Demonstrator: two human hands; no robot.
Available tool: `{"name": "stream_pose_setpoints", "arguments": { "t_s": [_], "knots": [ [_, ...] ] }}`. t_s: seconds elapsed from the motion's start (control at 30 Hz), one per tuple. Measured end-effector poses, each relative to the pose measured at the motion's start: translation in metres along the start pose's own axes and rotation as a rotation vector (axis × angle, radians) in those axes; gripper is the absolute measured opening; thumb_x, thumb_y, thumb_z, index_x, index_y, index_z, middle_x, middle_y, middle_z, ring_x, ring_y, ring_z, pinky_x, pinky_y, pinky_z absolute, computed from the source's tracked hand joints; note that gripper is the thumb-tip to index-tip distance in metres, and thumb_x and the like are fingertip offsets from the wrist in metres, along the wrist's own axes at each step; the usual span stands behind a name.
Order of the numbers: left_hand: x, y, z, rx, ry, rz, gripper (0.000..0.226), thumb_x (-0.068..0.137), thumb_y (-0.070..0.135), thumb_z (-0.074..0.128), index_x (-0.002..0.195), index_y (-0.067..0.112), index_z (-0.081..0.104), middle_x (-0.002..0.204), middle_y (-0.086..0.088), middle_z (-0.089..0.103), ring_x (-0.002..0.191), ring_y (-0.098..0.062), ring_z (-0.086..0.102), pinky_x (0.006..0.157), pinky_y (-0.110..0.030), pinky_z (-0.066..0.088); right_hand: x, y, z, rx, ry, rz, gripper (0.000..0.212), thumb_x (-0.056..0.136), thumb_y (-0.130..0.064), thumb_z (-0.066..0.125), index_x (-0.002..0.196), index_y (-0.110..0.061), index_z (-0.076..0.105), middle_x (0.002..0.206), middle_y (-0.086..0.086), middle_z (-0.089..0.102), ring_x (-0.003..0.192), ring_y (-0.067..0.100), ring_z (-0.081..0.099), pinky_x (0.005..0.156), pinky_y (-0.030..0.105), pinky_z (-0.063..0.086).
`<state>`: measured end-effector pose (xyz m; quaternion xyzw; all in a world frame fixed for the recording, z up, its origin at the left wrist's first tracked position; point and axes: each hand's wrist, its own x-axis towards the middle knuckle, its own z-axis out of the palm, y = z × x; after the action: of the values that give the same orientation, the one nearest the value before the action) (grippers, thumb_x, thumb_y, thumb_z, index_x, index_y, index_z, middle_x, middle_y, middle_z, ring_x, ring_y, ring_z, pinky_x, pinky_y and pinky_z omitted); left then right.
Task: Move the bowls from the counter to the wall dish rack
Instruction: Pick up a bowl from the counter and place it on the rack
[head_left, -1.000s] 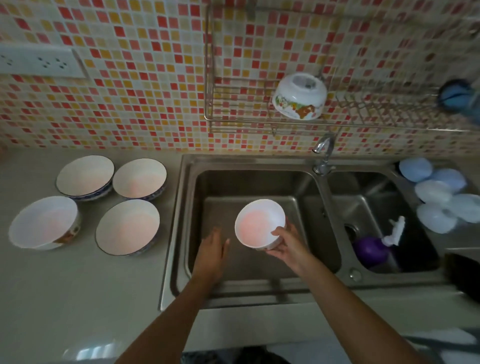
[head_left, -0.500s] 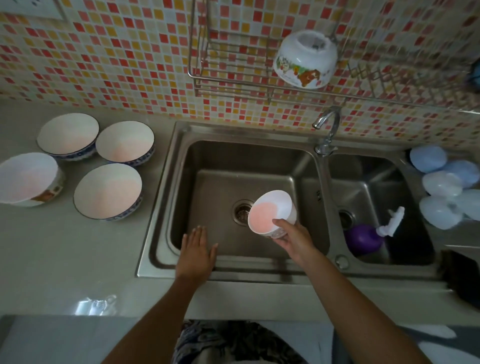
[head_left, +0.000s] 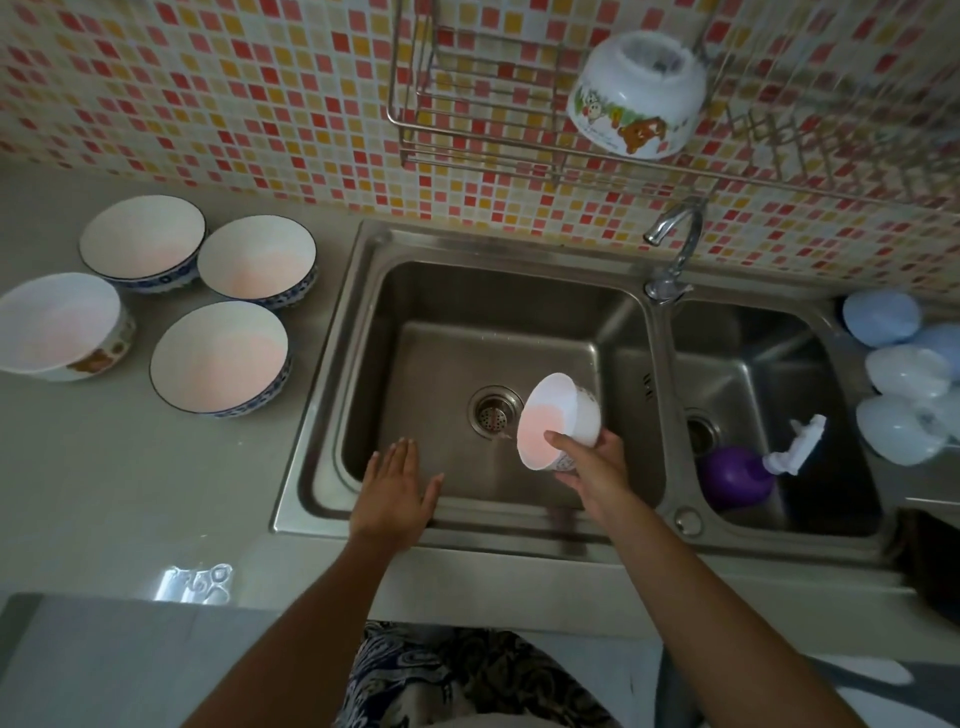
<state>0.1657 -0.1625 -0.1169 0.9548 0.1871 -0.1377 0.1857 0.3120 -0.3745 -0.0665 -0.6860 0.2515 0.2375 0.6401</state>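
My right hand (head_left: 592, 465) grips a small white bowl (head_left: 556, 421) by its rim, tilted on its side over the drain of the left sink basin (head_left: 415, 291). My left hand (head_left: 392, 491) lies flat and open on the basin's front edge, holding nothing. Several bowls stand upright on the counter at the left: three blue-rimmed ones (head_left: 140, 239) (head_left: 257, 260) (head_left: 218, 358) and one with a cartoon print (head_left: 57, 325). A cartoon-printed bowl (head_left: 636, 93) rests upside down in the wire wall dish rack (head_left: 467, 150).
A chrome tap (head_left: 675, 244) rises between the two basins. The right basin holds a purple spray bottle (head_left: 737, 478). Pale blue and white lids (head_left: 904, 374) lie at the far right. The grey counter (head_left: 104, 493) stretches left of the sink.
My right hand has tipped the small bowl further onto its side over the drain. My left hand has settled on the basin's front edge. The view has dropped slightly.
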Motion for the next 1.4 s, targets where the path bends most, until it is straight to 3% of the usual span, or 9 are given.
{"name": "stream_pose_setpoints", "arguments": {
  "t_s": [0.13,0.3,0.5,0.63,0.73,0.87,1.07,1.2,1.4],
  "knots": [
    [0.000,0.000,0.000,-0.003,0.011,0.002,0.075,0.094,0.058,0.011,0.150,0.008,0.008,0.159,-0.010,0.014,0.147,-0.019,0.007,0.120,-0.037,-0.001,-0.001,0.000,0.003,-0.083,0.019,-0.070,0.084,0.059,-0.009,0.090,0.128,-0.016,0.043,0.121,0.001,0.055,0.110,0.026,0.054,0.082,0.052,0.058],
    [-0.001,0.002,-0.003,-0.018,0.020,-0.001,0.072,0.097,0.054,0.018,0.151,0.007,0.010,0.159,-0.010,0.016,0.147,-0.019,0.008,0.121,-0.037,0.000,-0.006,0.000,0.008,-0.335,0.020,-0.205,0.090,0.052,-0.025,0.093,0.127,-0.023,0.043,0.121,-0.001,0.056,0.107,0.023,0.056,0.084,0.046,0.058],
    [-0.002,0.003,-0.004,-0.009,0.023,0.005,0.071,0.097,0.054,0.017,0.151,0.007,0.010,0.159,-0.010,0.016,0.147,-0.019,0.008,0.120,-0.036,-0.001,-0.020,0.002,0.014,-0.545,-0.098,-0.392,0.091,0.059,-0.019,0.092,0.134,-0.018,0.040,0.120,-0.004,0.047,0.106,0.017,0.050,0.069,0.015,0.047],
    [-0.002,0.001,-0.001,-0.015,0.042,0.009,0.080,0.090,0.060,0.007,0.150,0.007,0.014,0.158,-0.010,0.019,0.147,-0.019,0.011,0.119,-0.036,-0.002,-0.022,0.012,0.018,-0.781,-0.093,-0.600,0.098,0.059,-0.018,0.092,0.139,-0.023,0.036,0.136,0.000,0.047,0.119,0.021,0.049,0.088,0.032,0.052],
    [-0.001,0.001,0.000,-0.018,0.052,0.008,0.080,0.090,0.060,0.008,0.150,0.007,0.015,0.157,-0.011,0.021,0.147,-0.020,0.013,0.120,-0.036,0.000,-0.021,0.016,0.015,-1.069,-0.077,-0.904,0.094,0.066,-0.007,0.085,0.145,-0.018,0.035,0.152,0.007,0.037,0.142,0.027,0.032,0.105,0.044,0.046],
    [-0.001,0.001,0.000,-0.016,0.049,0.001,0.079,0.091,0.059,0.011,0.150,0.007,0.015,0.157,-0.011,0.021,0.147,-0.019,0.012,0.120,-0.035,0.000,-0.023,0.018,0.010,-1.293,-0.072,-1.105,0.088,0.065,0.004,0.081,0.142,-0.008,0.039,0.150,0.014,0.042,0.144,0.033,0.027,0.103,0.055,0.045],
    [-0.003,0.003,-0.007,-0.080,0.058,0.011,0.073,0.096,0.054,0.027,0.151,0.008,0.013,0.158,-0.009,0.019,0.147,-0.019,0.011,0.120,-0.034,0.000,-0.021,0.016,0.010,-1.200,-0.059,-1.059,0.088,0.065,0.009,0.079,0.141,-0.010,0.040,0.151,0.013,0.039,0.144,0.035,0.027,0.103,0.050,0.045],
    [-0.005,0.002,-0.011,-0.133,0.060,0.034,0.072,0.097,0.052,0.031,0.151,0.010,0.010,0.159,-0.007,0.014,0.147,-0.019,0.007,0.117,-0.030,-0.004,-0.025,0.005,0.014,-0.979,-0.082,-0.929,0.094,0.069,-0.010,0.085,0.146,-0.021,0.032,0.152,0.001,0.036,0.141,0.020,0.033,0.105,0.038,0.046],
    [0.010,0.009,-0.053,-0.144,0.215,0.128,0.081,0.087,0.060,0.014,0.151,0.012,0.010,0.159,-0.003,0.005,0.146,-0.016,-0.005,0.117,-0.031,-0.005,-0.046,-0.050,0.023,-0.314,0.008,-0.452,0.061,0.081,-0.025,0.076,0.133,-0.013,0.046,0.131,0.008,0.056,0.104,0.020,0.058,0.068,0.023,0.055]
  ]
}}
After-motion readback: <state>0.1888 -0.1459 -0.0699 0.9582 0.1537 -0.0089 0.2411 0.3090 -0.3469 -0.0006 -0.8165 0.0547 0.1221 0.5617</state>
